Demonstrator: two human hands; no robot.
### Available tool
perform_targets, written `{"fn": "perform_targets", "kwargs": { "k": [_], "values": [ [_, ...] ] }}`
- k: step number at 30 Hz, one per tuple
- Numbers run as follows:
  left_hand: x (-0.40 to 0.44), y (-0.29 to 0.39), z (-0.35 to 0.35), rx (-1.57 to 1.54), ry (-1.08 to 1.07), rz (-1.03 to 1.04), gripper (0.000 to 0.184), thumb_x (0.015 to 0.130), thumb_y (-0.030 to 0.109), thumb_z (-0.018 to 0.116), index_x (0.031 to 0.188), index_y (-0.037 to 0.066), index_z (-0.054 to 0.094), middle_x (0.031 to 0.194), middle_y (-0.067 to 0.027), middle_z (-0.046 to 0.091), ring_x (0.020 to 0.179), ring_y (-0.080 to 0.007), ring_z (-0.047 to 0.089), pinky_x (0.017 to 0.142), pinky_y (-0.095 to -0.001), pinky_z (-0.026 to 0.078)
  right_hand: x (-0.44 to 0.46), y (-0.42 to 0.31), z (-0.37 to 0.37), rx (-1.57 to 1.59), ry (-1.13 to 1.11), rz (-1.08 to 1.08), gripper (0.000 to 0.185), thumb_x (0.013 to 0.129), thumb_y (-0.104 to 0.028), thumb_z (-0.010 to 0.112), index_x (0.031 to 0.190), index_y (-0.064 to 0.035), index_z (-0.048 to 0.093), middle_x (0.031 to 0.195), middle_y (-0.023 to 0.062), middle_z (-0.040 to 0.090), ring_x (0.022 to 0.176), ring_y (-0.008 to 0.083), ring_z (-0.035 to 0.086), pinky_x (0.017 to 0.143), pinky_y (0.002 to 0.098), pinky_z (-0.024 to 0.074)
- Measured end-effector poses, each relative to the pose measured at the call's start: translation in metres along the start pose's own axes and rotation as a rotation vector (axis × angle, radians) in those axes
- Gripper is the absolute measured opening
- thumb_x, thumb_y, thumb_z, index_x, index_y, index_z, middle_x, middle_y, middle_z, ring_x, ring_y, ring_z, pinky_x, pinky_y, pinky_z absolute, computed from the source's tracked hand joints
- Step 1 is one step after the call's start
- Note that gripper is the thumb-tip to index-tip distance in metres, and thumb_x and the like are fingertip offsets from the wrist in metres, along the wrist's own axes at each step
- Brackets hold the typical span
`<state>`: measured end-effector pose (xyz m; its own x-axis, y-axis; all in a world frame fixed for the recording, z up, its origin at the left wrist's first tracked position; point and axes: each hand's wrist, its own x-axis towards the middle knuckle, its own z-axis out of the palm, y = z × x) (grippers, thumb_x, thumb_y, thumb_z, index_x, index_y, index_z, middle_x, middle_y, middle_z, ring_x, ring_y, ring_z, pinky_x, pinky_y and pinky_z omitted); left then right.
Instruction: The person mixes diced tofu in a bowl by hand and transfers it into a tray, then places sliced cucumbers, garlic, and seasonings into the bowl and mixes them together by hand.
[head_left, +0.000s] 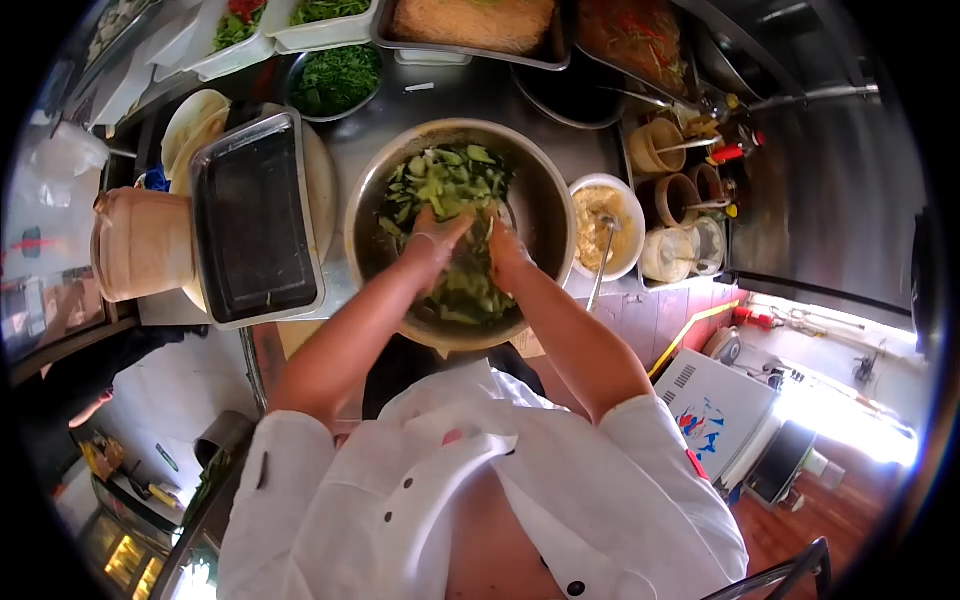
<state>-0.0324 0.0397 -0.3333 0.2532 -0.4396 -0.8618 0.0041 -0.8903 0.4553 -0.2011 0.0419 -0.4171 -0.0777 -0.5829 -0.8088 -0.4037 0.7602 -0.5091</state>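
Observation:
A large steel bowl (pixel 546 190) stands at the counter's front edge, holding sliced green vegetables (pixel 470 290). Both my hands are down inside it. My left hand (pixel 436 243) is at the bowl's middle left, its fingers among the slices. Close beside it on the right, my right hand (pixel 508 250) touches the same slices, some of which lie between the two hands. Motion blurs the fingertips, and the vegetables partly hide them. Against the bowl's right side is a white bowl (pixel 632 215) of pale minced paste with a metal spoon (pixel 604 262) in it.
An empty black-bottomed tray (pixel 252 215) lies left, beside a brown pot (pixel 145 245). Behind are a bowl of chopped greens (pixel 335 80), a noodle tray (pixel 475 25) and a dark bowl (pixel 570 95). Seasoning containers (pixel 672 255) stand right. Another person's hand (pixel 92 408) shows far left.

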Motion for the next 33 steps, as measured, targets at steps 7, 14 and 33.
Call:
{"fn": "perform_targets", "kwargs": {
  "k": [7, 14, 33],
  "values": [
    [0.041, 0.035, -0.051, -0.103, -0.171, 0.208, 0.098, 0.086, 0.048, 0.078, 0.163, 0.018, 0.025, 0.163, -0.0167, 0.036, 0.144, -0.0348, 0.043, 0.114, -0.0461, 0.041, -0.020, -0.070, -0.061, -0.899, 0.170, -0.555, 0.085, 0.089, -0.018, 0.075, 0.160, -0.0084, 0.029, 0.148, 0.0266, 0.049, 0.123, 0.0417, 0.058, 0.103, 0.0472, 0.0481],
    [0.014, 0.062, -0.015, 0.211, -0.343, 0.338, 0.098, 0.085, 0.055, 0.074, 0.159, 0.007, 0.032, 0.138, -0.0187, 0.062, 0.120, -0.0290, 0.063, 0.103, -0.0413, 0.048, -0.053, -0.105, -0.026, 0.228, 0.137, 0.220, 0.098, 0.094, -0.081, 0.035, 0.151, -0.0026, 0.047, 0.139, 0.0170, 0.056, 0.119, 0.0278, 0.055, 0.099, 0.0444, 0.0456],
    [-0.057, 0.001, -0.069, -0.165, -0.351, 0.268, 0.061, 0.099, 0.042, 0.065, 0.148, 0.009, 0.050, 0.145, -0.0126, 0.056, 0.130, -0.0308, 0.057, 0.104, -0.0472, 0.047, -0.068, -0.038, -0.024, -0.900, 0.016, -1.000, 0.059, 0.091, -0.024, 0.063, 0.146, -0.0085, 0.051, 0.143, 0.0161, 0.055, 0.119, 0.0324, 0.061, 0.094, 0.0474, 0.0555]
  ]
}}
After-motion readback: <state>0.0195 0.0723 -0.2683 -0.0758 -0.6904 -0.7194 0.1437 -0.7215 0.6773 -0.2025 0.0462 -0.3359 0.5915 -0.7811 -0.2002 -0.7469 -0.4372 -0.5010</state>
